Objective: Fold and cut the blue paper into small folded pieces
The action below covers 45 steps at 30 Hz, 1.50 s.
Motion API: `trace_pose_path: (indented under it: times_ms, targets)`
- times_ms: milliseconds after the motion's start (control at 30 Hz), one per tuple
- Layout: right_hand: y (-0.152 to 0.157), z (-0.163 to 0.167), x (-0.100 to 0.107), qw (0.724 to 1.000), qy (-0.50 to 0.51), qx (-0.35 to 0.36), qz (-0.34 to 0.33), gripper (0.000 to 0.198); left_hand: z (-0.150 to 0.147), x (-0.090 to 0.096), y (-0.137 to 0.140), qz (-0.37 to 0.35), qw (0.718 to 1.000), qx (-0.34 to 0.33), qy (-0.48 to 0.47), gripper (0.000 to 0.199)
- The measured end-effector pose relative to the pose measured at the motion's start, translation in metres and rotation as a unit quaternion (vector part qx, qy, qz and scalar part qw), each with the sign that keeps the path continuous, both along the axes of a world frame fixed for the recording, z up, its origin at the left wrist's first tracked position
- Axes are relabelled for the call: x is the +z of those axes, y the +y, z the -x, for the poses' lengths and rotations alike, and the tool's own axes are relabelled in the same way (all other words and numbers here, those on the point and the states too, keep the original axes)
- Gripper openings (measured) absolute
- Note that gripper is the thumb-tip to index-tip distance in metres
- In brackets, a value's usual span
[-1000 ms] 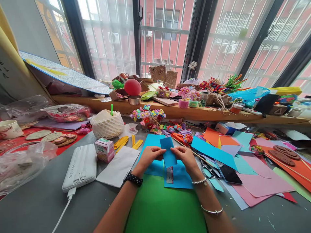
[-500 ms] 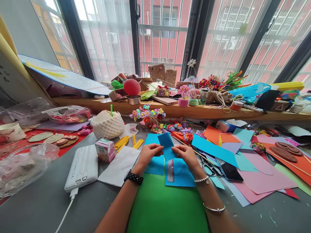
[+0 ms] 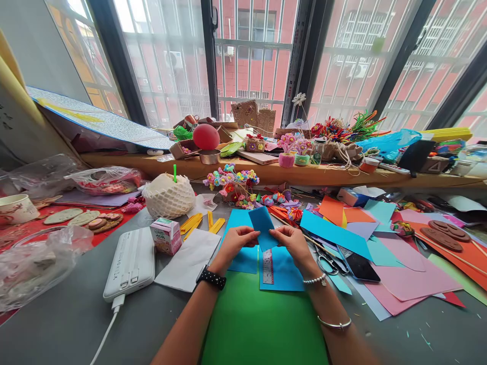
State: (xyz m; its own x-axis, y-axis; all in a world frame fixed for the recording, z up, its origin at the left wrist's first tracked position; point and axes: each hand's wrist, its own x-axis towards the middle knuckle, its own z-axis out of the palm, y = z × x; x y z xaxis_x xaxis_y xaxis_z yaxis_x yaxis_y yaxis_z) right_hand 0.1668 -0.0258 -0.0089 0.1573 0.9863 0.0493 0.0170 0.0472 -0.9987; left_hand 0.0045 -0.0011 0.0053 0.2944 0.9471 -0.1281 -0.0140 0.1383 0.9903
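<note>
Between my two hands a small blue piece of paper (image 3: pixel 262 223) is held up at a tilt. My left hand (image 3: pixel 236 244) pinches its left edge, and my right hand (image 3: pixel 292 243) pinches the right edge. Below lie two larger blue sheets: a left blue sheet (image 3: pixel 240 263), partly behind my left hand, and a right blue sheet (image 3: pixel 287 276) under my right hand. A short patterned ruler (image 3: pixel 268 266) rests on the right one. Both sheets overlap the top of a green board (image 3: pixel 262 324) in front of me.
Scissors (image 3: pixel 327 263) and a phone (image 3: pixel 357 266) lie to the right, beside scattered coloured paper (image 3: pixel 413 284). On the left are a white power bank (image 3: pixel 131 261) with a cable, a small drink carton (image 3: pixel 166 236) and a white paper sheet (image 3: pixel 190 263). Crochet flowers (image 3: pixel 232 180) stand behind.
Both hands still hold the small blue paper, nearly unmoved. The whole view has shifted very slightly.
</note>
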Motion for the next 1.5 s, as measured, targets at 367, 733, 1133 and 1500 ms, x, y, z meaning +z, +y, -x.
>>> trace_pose_path:
  times_ms: [367, 733, 1133, 1500]
  targets:
    - [-0.002, 0.002, 0.002, 0.997, 0.002, -0.021, -0.075, 0.027, 0.001, 0.003, -0.004, 0.000, 0.990, -0.119, 0.081, 0.034]
    - [-0.003, -0.010, 0.001, 0.978, -0.177, -0.022, -0.110, 0.028, 0.022, 0.003, 0.004, -0.059, 0.992, -0.009, 0.109, 0.035]
    - [-0.010, 0.003, 0.008, 0.940, -0.275, 0.125, -0.159, 0.021, 0.012, 0.010, -0.011, -0.309, 0.912, -0.094, 0.252, 0.024]
    - [-0.010, 0.005, 0.009, 0.941, -0.277, 0.113, -0.158, 0.017, 0.012, 0.007, -0.007, -0.351, 0.879, -0.078, 0.313, 0.025]
